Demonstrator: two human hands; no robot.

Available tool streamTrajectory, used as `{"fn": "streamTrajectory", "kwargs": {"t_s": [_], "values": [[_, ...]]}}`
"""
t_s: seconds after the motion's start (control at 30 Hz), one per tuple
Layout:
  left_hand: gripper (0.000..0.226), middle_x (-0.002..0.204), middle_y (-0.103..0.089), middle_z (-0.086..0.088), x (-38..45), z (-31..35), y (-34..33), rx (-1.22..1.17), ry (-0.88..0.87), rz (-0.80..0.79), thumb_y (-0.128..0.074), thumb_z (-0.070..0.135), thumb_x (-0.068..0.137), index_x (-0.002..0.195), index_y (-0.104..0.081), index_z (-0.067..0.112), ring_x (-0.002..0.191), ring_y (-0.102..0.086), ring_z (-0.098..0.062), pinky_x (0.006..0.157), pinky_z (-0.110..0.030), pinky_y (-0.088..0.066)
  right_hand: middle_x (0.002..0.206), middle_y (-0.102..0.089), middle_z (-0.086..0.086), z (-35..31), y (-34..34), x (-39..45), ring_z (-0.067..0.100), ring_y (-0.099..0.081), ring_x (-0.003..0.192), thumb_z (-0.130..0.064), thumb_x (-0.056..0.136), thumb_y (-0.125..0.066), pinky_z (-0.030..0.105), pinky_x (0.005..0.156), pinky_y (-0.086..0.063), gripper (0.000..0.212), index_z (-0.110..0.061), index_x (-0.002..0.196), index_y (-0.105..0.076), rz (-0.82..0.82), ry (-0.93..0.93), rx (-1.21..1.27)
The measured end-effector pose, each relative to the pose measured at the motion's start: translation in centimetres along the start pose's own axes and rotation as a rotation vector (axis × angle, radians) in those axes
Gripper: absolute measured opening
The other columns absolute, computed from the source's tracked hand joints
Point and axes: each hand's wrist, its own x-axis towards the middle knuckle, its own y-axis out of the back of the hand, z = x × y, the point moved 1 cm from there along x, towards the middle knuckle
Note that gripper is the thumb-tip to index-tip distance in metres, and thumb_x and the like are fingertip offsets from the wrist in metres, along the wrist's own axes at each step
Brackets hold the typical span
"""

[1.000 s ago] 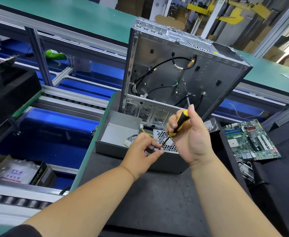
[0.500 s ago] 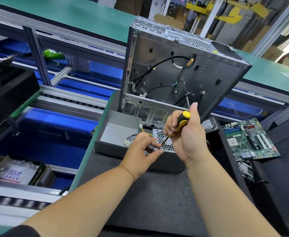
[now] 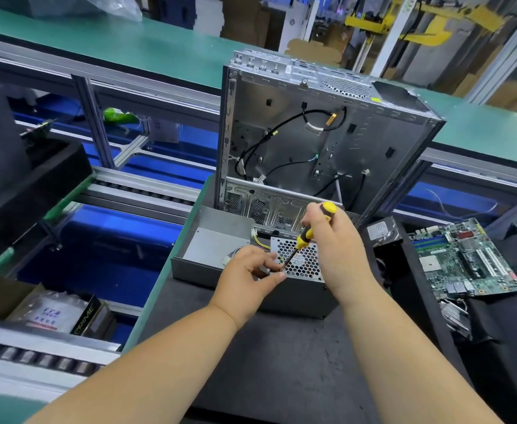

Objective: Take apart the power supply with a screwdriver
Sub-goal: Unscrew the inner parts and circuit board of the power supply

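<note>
Centrally on the black work mat [image 3: 281, 362] sits the grey power supply [image 3: 251, 270], its far side against the foot of an open, stripped computer case [image 3: 312, 133] that stands upright at the mat's far edge. The supply's left half is an open metal tray; its right half is topped by a honeycomb fan grille [image 3: 304, 261]. The right hand [image 3: 336, 246] is wrapped round the yellow-and-black handle of a screwdriver [image 3: 307, 234], whose shaft slants down and to the left, its tip meeting the grille's near-left corner. The left hand [image 3: 248, 280] rests on the supply just beside that tip, thumb and fingers curled together round the shaft's end; whether they pinch a screw cannot be told. Yellow and black wires [image 3: 260, 243] with a white plug lie in the tray behind the left hand.

At the mat's right edge a hard drive [image 3: 382, 231] lies beside the case, and farther right a green motherboard [image 3: 465, 258] rests flat. Left of the mat run roller conveyor rails [image 3: 141, 191] over blue bins, and a bagged box [image 3: 55, 313] sits near the lower left.
</note>
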Motion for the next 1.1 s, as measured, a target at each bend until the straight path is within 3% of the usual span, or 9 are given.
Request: {"fn": "streamTrajectory", "kwargs": {"t_s": [0.07,0.13,0.27,0.37,0.47,0.57,0.73,0.97,1.1], "values": [[0.026,0.101,-0.063,0.006,-0.2,0.4,0.0,0.052,-0.01,0.007,-0.081,0.008,0.078,0.073,-0.068,0.03,0.1,-0.063,0.003,0.081,-0.016,-0.049,0.081,-0.063,0.005,0.4,0.8,-0.1,0.015,-0.057,0.075,-0.068,0.081,-0.046,0.035,0.067,-0.045,0.049,-0.02,0.084,-0.057,-0.022,0.065,-0.175],[0.024,0.105,-0.063,0.008,-0.4,0.8,0.0,0.112,-0.024,0.009,-0.081,0.01,0.078,0.076,-0.069,0.031,0.093,-0.063,0.001,0.082,-0.019,-0.051,0.075,-0.064,0.002,0.6,1.5,-0.1,0.013,-0.056,0.07,-0.061,0.085,-0.054,0.037,0.069,-0.047,0.038,-0.024,0.082,-0.057,-0.054,0.068,-0.184],[0.018,0.108,-0.063,0.009,-0.7,1.5,0.3,0.184,-0.042,-0.017,-0.081,0.009,0.078,0.084,-0.073,0.024,0.091,-0.063,0.0,0.088,-0.017,-0.049,0.075,-0.065,-0.005,0.8,2.1,-0.1,0.006,-0.054,0.065,-0.045,0.092,-0.063,0.022,0.063,-0.044,0.017,-0.033,0.082,-0.057,-0.096,0.097,-0.165],[0.021,0.11,-0.065,0.011,-1.0,1.9,0.4,0.199,-0.009,-0.016,-0.08,0.008,0.079,0.086,-0.073,0.026,0.087,-0.063,-0.002,0.088,-0.017,-0.049,0.077,-0.066,-0.006,0.9,2.2,-0.3,0.004,-0.052,0.062,-0.039,0.092,-0.064,0.021,0.06,-0.043,0.011,-0.035,0.086,-0.055,-0.137,0.099,-0.128],[0.017,0.11,-0.066,0.01,-1.1,2.1,0.1,0.2,0.017,0.006,-0.078,0.003,0.079,0.087,-0.074,0.017,0.089,-0.063,0.001,0.09,-0.02,-0.049,0.076,-0.064,-0.004,0.7,2.5,-0.4,0.004,-0.051,0.059,-0.035,0.091,-0.066,0.018,0.056,-0.042,0.013,-0.031,0.089,-0.054,-0.159,0.104,-0.138],[0.015,0.11,-0.066,0.007,-1.2,2.1,-0.1,0.207,0.028,0.028,-0.077,0.001,0.079,0.085,-0.072,0.014,0.094,-0.063,0.001,0.091,-0.02,-0.048,0.077,-0.067,0.001,0.5,3.0,-0.4,0.009,-0.052,0.061,-0.035,0.092,-0.065,0.028,0.059,-0.044,0.018,-0.028,0.091,-0.049,-0.189,0.104,-0.186],[0.015,0.108,-0.067,0.009,-1.3,2.0,-0.5,0.238,0.062,0.063,-0.077,0.006,0.081,0.08,-0.072,0.02,0.087,-0.062,0.008,0.074,-0.001,-0.037,0.078,-0.066,0.001,0.8,3.6,-0.5,0.007,-0.05,0.062,-0.035,0.092,-0.065,0.03,0.062,-0.044,0.02,-0.025,0.087,-0.048,-0.197,0.09,-0.152],[0.017,0.11,-0.067,0.011,-1.6,1.8,-1.0,0.224,0.082,0.104,-0.076,0.007,0.083,0.08,-0.07,0.023,0.09,-0.062,0.005,0.075,0.0,-0.037,0.083,-0.068,-0.002,1.0,3.8,-0.4,0.018,-0.061,0.08,-0.039,0.091,-0.066,0.037,0.072,-0.05,0.02,-0.025,0.09,-0.051,-0.202,0.085,-0.086],[0.016,0.111,-0.067,0.01,-1.6,1.9,-0.9,0.229,0.093,0.108,-0.076,0.006,0.083,0.081,-0.07,0.021,0.088,-0.062,0.007,0.075,-0.001,-0.038,0.079,-0.065,-0.004,0.7,3.3,-0.2,0.013,-0.057,0.073,-0.04,0.09,-0.068,0.032,0.069,-0.048,0.023,-0.024,0.088,-0.051,-0.213,0.123,-0.118]]}}
